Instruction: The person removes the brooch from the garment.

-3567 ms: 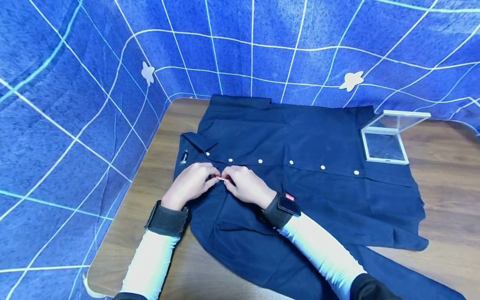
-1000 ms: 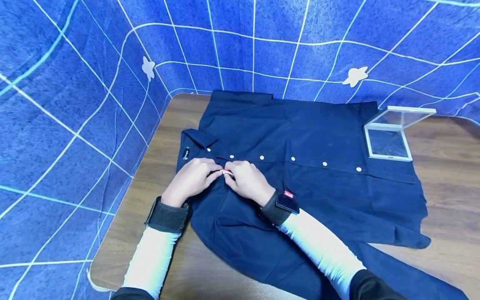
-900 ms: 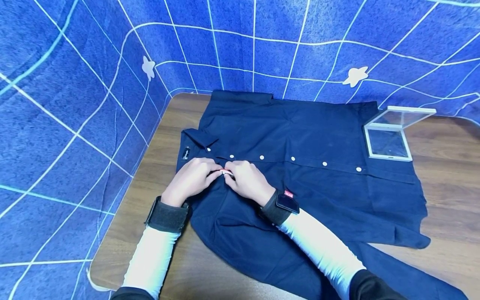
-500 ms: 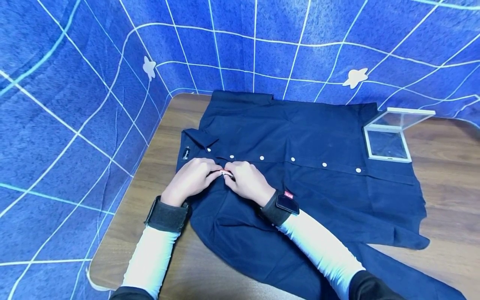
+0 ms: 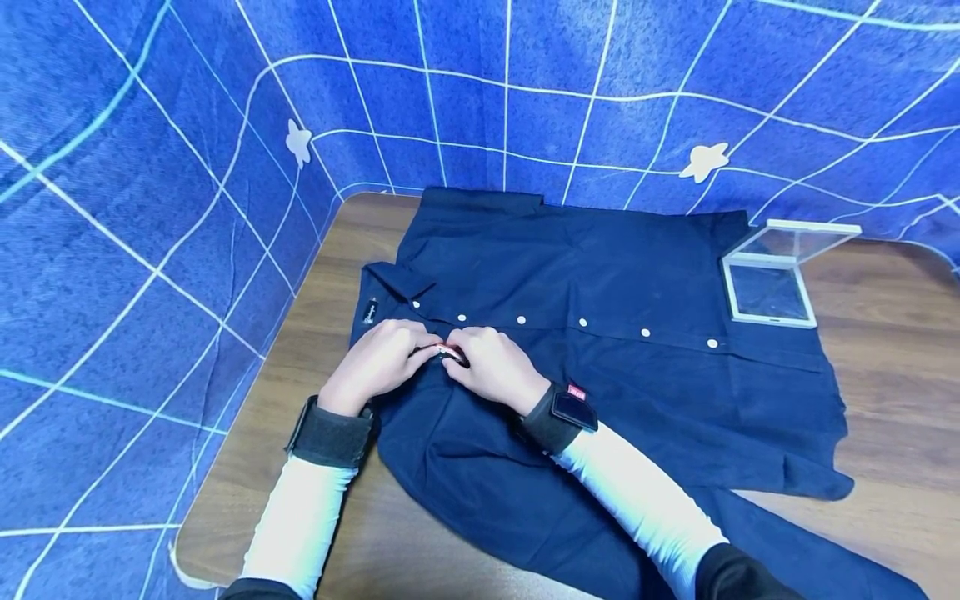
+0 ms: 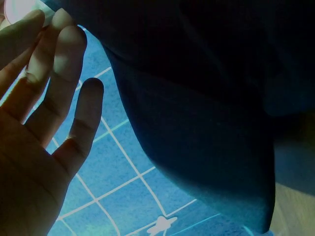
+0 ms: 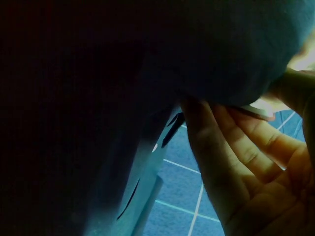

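Both hands have crept a little toward the row of white buttons since the earliest picture, and the small red-and-white piece between them now sits just below that row. The left hand (image 5: 378,364) and right hand (image 5: 491,367) meet fingertip to fingertip over the dark blue shirt (image 5: 600,333), which lies spread flat on the wooden table (image 5: 315,275). Together they pinch the small piece (image 5: 448,352), with fingers curled round it from either side; it looks like a clip or pin, though it is too small to say for sure, and the wrist views are too dark to help. An open clear box (image 5: 772,275) stands near the shirt's far right edge.

Doing this step well probably means keeping the cloth flat beneath the fingers, holding the piece steady with one hand while the other works it, and taking up only the top layer of fabric.
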`<state>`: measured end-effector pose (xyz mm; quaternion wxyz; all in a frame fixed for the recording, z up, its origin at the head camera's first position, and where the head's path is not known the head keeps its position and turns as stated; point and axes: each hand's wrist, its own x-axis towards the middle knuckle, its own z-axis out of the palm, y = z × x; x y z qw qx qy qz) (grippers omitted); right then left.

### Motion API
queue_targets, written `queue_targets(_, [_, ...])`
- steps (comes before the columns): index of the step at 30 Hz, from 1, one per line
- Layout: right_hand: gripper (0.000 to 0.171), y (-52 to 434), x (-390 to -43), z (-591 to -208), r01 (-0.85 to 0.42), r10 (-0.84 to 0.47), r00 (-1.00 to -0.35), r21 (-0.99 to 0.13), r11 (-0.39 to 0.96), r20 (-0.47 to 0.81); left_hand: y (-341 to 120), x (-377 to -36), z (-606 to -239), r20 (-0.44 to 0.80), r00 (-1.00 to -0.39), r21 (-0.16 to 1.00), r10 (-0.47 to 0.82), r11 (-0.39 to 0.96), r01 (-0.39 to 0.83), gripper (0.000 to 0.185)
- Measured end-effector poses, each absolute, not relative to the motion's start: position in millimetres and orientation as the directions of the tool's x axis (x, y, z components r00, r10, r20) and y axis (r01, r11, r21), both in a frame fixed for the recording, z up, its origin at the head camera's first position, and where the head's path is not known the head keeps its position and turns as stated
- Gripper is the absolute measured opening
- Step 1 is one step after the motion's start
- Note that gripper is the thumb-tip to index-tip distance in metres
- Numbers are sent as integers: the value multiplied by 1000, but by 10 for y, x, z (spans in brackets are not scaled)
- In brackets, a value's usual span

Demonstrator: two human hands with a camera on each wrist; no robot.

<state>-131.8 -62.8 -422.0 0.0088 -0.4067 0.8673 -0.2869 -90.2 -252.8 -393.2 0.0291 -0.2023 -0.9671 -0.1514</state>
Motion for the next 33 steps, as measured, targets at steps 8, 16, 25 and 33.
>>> queue_targets(8, [13, -501, -1389, -4129, -708, -743, -649, -487, 512, 162, -2559, -898, -3920, 129, -910, 289, 393, 863, 414, 16])
queue_targets(16, [7, -396, -1439, -4070, -728, -796, -599, -472, 498, 85, -2571, -902, -3926, 129, -910, 284, 394, 865, 414, 16])
queue_targets(25, [7, -450, -1406, -4155, -772, -799, -586, -392, 501, 133, -2574, -901, -3929, 135, -907, 296, 400, 857, 422, 17])
queue_targets(33, [13, -482, -1389, -4193, -800, -781, -582, -332, 500, 224, -2564, -898, -3900, 105, -917, 296, 386, 868, 399, 17])
